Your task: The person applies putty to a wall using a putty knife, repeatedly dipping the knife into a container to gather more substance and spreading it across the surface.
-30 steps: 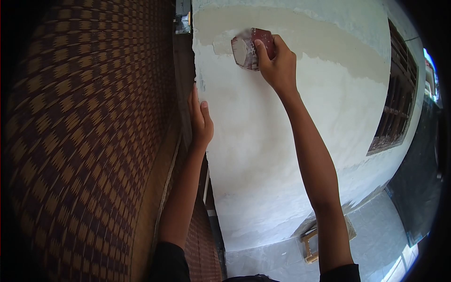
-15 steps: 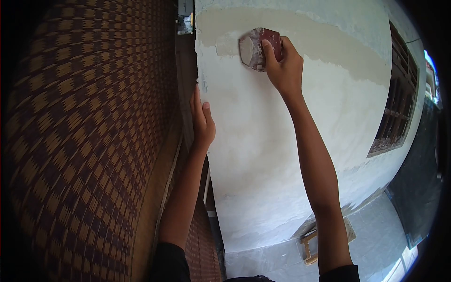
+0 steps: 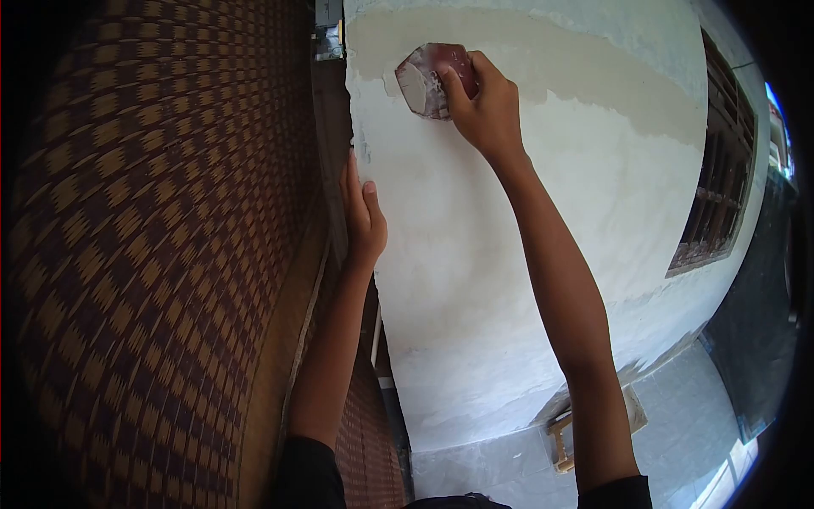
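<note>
My right hand (image 3: 490, 103) grips a dark red putty spreader (image 3: 454, 64) by its right side, thumb across its face. Pale putty coats the spreader's left part, which lies against or very close to the wall (image 3: 458, 254). Around it runs a band of damp, greyish-beige putty (image 3: 577, 68) along the upper wall. My left hand (image 3: 365, 212) rests at the wall's left edge, fingers stretched upward and thumb apart, holding nothing. Part of its fingers is hidden behind that edge.
A brown woven panel (image 3: 161, 229) fills the left side. At the right is a dark window with bars (image 3: 716, 170). Below, a small wooden frame-like object (image 3: 560, 441) stands on the grey tiled floor (image 3: 500, 462). A grey box (image 3: 328, 30) sits at the top beside the wall edge.
My right hand has moved the spreader left and slightly up along the wall, over the patch near the band's left end. My left hand stays at the wall edge.
</note>
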The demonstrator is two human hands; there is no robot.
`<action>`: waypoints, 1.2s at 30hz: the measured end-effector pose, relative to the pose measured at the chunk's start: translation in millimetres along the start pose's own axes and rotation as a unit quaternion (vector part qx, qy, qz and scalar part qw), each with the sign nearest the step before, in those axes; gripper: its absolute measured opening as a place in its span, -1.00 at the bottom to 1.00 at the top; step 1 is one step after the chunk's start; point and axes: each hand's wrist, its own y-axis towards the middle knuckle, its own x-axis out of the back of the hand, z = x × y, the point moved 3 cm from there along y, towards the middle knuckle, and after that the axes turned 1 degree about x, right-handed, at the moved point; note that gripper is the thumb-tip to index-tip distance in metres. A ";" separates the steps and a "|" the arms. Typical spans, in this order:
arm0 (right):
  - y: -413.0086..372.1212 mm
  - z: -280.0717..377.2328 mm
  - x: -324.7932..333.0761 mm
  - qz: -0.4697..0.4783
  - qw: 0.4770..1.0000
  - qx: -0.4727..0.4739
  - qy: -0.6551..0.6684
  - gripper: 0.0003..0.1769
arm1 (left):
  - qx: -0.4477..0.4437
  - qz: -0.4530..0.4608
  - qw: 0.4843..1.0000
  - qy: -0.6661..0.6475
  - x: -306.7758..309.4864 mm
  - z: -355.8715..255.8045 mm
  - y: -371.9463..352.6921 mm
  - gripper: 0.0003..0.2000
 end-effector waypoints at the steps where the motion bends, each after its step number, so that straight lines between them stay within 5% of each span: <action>1: 1.2 -3.6 2.0 0.001 1.000 -0.001 0.000 -0.68 | 0.005 0.002 1.000 0.006 0.5 0.7 -0.6 -0.50; 10: 5.4 -4.3 29.1 -0.054 0.987 -0.062 0.141 -0.69 | -0.011 -0.006 1.000 0.012 -1.2 1.0 0.3 -0.50; 16: 16.5 1.1 -14.0 -0.047 0.999 0.001 -0.011 -0.61 | 0.017 0.002 1.000 -0.016 0.8 0.7 -0.7 -0.50; 25: 19.4 -34.6 62.9 -0.110 0.990 -0.082 -0.012 -0.66 | 0.004 0.000 1.000 0.009 -1.3 0.8 -0.4 -0.49; 29: 13.8 -8.6 28.2 -0.066 0.989 -0.030 0.130 -0.65 | 0.002 0.000 1.000 0.009 -0.5 0.2 -1.3 -0.49; 36: 13.6 1.7 -23.3 -0.028 0.999 -0.021 0.008 -0.61 | 0.023 0.002 1.000 -0.006 0.9 1.3 -1.5 -0.49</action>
